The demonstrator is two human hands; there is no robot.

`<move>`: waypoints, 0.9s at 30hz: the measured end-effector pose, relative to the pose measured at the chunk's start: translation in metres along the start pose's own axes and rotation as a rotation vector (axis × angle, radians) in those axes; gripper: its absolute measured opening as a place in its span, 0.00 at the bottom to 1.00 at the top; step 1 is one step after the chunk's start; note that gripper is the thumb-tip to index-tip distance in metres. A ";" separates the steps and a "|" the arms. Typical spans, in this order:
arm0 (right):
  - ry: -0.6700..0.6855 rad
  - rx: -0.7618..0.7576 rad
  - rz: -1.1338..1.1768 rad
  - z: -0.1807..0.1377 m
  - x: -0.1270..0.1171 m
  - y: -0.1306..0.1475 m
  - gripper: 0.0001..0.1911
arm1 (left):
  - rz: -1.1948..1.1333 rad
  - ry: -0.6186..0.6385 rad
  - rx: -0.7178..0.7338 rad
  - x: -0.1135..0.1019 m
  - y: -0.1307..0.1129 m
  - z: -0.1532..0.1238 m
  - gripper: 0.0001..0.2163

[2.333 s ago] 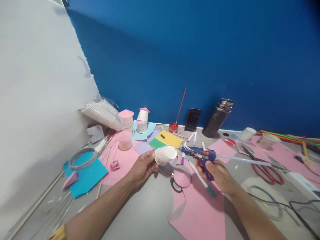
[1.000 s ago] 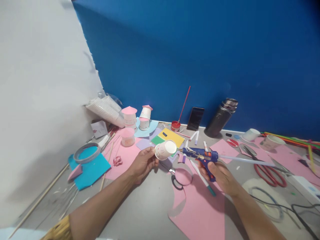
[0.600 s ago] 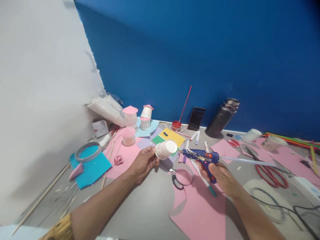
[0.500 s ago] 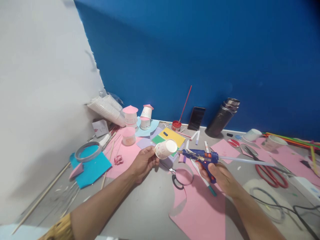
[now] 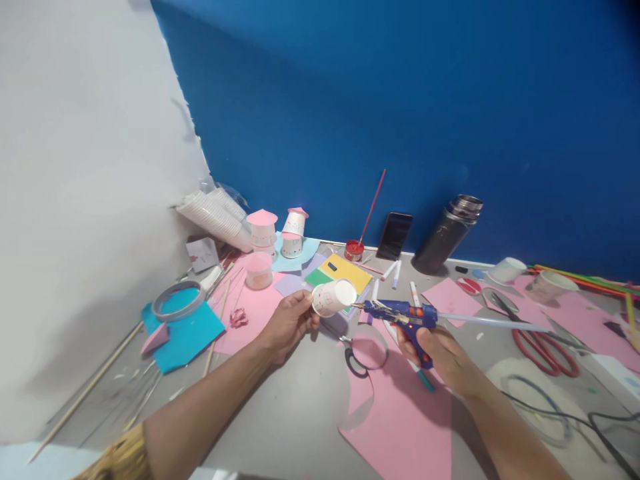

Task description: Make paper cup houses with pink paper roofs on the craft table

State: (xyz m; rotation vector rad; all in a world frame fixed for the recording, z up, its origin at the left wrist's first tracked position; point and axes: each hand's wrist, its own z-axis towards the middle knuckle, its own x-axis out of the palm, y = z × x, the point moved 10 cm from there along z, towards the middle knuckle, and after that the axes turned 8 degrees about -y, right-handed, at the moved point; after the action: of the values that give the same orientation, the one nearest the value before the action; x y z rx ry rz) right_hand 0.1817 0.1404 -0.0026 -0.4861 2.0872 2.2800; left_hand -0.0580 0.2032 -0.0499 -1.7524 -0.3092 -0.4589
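My left hand (image 5: pixel 289 323) grips a small white paper cup (image 5: pixel 332 297), held on its side with its flat bottom facing right. My right hand (image 5: pixel 442 352) is closed round the grip of a blue hot glue gun (image 5: pixel 403 315). The gun's nozzle points left and sits right at the edge of the cup's bottom. A clear glue stick (image 5: pixel 493 322) juts out of the gun's back to the right. Both hands hover above a grey table (image 5: pixel 295 413), over a pink paper sheet (image 5: pixel 400 413) with a round hole cut in it.
Black-handled scissors (image 5: pixel 353 357) lie under the hands. Red scissors (image 5: pixel 545 347), cables and straws lie right. At the back stand a steel flask (image 5: pixel 447 233), a phone (image 5: pixel 394 235), a red paint pot (image 5: pixel 353 250), cup houses with pink roofs (image 5: pixel 263 230) and stacked cups (image 5: pixel 215 219).
The hands hold the cup and the glue gun the same way throughout. The nozzle stays at the cup's bottom edge. Only the view has drifted slightly.
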 end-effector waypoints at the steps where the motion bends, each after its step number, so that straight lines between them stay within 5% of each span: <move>1: 0.004 0.001 0.001 0.000 0.001 0.000 0.33 | 0.006 -0.001 0.000 0.000 0.000 0.000 0.18; 27: 0.003 -0.012 -0.003 0.000 0.003 0.001 0.33 | 0.099 0.022 0.048 0.007 -0.005 -0.004 0.19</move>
State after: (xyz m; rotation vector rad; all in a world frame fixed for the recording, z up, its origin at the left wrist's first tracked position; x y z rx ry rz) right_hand 0.1787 0.1396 -0.0021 -0.4936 2.0738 2.2926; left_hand -0.0546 0.2003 -0.0419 -1.7062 -0.2148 -0.3956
